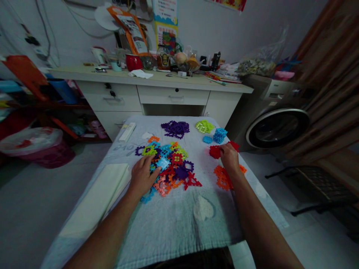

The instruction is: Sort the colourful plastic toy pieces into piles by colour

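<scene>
A mixed pile of flat plastic interlocking building pieces (176, 158) in several colours lies mid-table. My left hand (142, 177) rests on the pile's left edge, thumb apart from the fingers, holding nothing that I can see. At the right, my right hand (230, 157) pinches a red building piece (214, 151) by its edge. More red pieces (234, 145) show just behind that hand. Orange pieces (222, 177) lie below it, partly hidden by my wrist. Farther back are groups of purple pieces (175, 129), yellow-green pieces (204, 126) and blue pieces (219, 135).
A pale cloth (174, 224) covers the table. On its left lie a folded cream item (98, 194) and a slim white box (127, 132). A white desk (174, 95) with jars and packets stands beyond. To the right are a washing machine (276, 116) and a dark rack (314, 179).
</scene>
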`<state>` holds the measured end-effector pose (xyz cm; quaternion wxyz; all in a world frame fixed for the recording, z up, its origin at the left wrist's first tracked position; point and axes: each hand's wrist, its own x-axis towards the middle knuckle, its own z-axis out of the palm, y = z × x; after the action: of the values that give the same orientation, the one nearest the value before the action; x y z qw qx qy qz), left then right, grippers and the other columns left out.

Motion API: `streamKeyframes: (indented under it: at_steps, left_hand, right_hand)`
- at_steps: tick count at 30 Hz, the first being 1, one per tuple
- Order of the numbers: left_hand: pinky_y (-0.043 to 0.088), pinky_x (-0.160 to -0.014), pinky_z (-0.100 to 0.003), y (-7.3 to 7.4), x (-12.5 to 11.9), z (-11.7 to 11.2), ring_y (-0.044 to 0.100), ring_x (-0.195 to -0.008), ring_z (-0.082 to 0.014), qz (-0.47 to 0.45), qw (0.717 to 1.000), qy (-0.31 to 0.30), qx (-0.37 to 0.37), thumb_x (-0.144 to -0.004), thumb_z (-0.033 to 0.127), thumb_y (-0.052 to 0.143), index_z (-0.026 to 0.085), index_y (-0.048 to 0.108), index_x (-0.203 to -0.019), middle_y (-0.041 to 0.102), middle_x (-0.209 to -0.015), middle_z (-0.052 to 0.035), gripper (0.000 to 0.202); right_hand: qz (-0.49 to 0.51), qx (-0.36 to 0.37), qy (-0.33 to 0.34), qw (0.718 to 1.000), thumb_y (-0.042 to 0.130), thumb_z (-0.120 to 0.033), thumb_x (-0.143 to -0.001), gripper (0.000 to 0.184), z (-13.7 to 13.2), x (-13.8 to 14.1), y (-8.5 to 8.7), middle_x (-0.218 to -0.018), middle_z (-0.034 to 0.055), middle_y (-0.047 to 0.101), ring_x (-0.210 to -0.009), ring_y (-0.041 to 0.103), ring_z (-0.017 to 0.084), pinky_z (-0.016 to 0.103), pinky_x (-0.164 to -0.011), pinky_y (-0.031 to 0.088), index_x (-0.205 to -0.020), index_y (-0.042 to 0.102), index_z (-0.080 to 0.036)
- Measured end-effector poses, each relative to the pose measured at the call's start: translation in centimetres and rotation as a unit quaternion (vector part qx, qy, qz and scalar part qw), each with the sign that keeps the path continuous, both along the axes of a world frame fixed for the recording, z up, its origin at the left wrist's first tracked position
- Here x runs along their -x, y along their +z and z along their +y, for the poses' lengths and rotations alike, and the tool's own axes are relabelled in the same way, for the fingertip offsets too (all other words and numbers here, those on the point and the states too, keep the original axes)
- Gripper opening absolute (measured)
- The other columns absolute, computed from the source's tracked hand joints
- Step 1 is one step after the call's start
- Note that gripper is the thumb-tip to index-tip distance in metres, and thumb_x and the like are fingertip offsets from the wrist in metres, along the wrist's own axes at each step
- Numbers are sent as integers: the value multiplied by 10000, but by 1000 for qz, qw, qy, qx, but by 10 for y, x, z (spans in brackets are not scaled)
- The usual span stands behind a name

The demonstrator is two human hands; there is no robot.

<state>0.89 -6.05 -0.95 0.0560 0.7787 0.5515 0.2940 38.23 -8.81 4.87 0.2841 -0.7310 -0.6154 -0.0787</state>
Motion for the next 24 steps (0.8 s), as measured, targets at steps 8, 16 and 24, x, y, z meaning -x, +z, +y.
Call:
streamKeyframes:
  at_steps: [8, 16, 24]
  left_hand:
    - [416, -1053, -484, 2, -1, -1, 528, -1223, -314, 4, 1000, -1, 3, -904, 493, 472, 183, 503, -1348, 549, -1325, -136, 543]
    - [413, -1059, -485, -1, 0, 0, 525, -1234, -303, -2, 1000, -1, 3, -897, 496, 490, 212, 502, -1349, 553, -1323, -125, 534]
    - [425, -1055, -467, 6, -2, -2, 539, -1219, -295, -26, 999, -18, 0, -893, 454, 497, 207, 511, -1325, 566, -1315, -120, 498]
  right_hand:
    - [-77, 30, -28, 996, 455, -53, -794, 370, -8, -13, -2, -947, 153, 667, -872, 566, 242, 342, -816, 425, -983, 767, -115]
    - [-60, 24, 0, 998, 490, -124, -866, 268, -8, 13, 6, -935, 143, 670, -908, 568, 247, 363, -873, 410, -959, 741, -126]
    - [64, 112, 218, 967, 621, -216, -859, 237, -6, 84, -2, -1060, 103, 675, -949, 610, 203, 360, -901, 457, -1085, 667, -160]
